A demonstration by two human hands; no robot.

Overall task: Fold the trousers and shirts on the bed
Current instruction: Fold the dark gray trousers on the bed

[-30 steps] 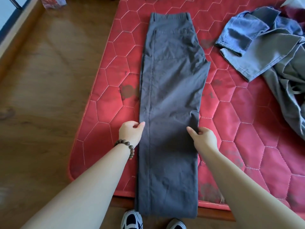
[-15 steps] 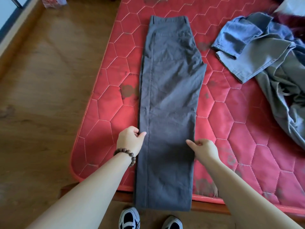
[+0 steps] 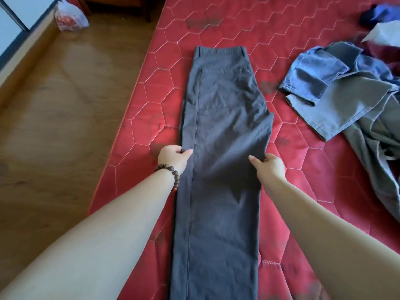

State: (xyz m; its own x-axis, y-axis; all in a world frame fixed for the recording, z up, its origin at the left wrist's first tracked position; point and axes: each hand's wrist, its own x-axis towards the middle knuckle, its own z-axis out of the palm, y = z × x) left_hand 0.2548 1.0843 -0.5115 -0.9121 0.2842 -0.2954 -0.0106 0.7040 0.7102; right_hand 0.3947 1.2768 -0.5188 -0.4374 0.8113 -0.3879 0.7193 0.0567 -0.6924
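One plastic bag (image 3: 70,18) with red contents sits far left on the wooden floor (image 3: 54,109), near the wall. One red quilted mattress (image 3: 138,118) fills the rest of the view. One pair of dark grey trousers (image 3: 223,131) lies flat on it, folded lengthwise leg over leg, waistband away from you, the legs running down to the bottom of the view between your arms.

Two hands, both yours, both on the trousers at about mid-length. Your left hand (image 3: 173,158) is at the left edge of the trousers: fingers curled under the fabric edge, thumb on top pointing right, pinching the cloth. One beaded bracelet (image 3: 171,172) rings that wrist. The left forearm runs straight from the lower left corner up to the hand.

Your right hand (image 3: 269,166) is at the right edge of the trousers: thumb stretched left over the fabric, fingers bent round the edge, pinching it too. The right forearm comes in from the lower right.

Right of the trousers, well apart from them, is one loose heap of clothes (image 3: 346,92): a blue denim piece on top at its near-left, grey-green fabric under and beside it. How many garments are in the heap, cannot tell. One white piece (image 3: 383,34) and a dark blue scrap (image 3: 376,15) lie at the far right.
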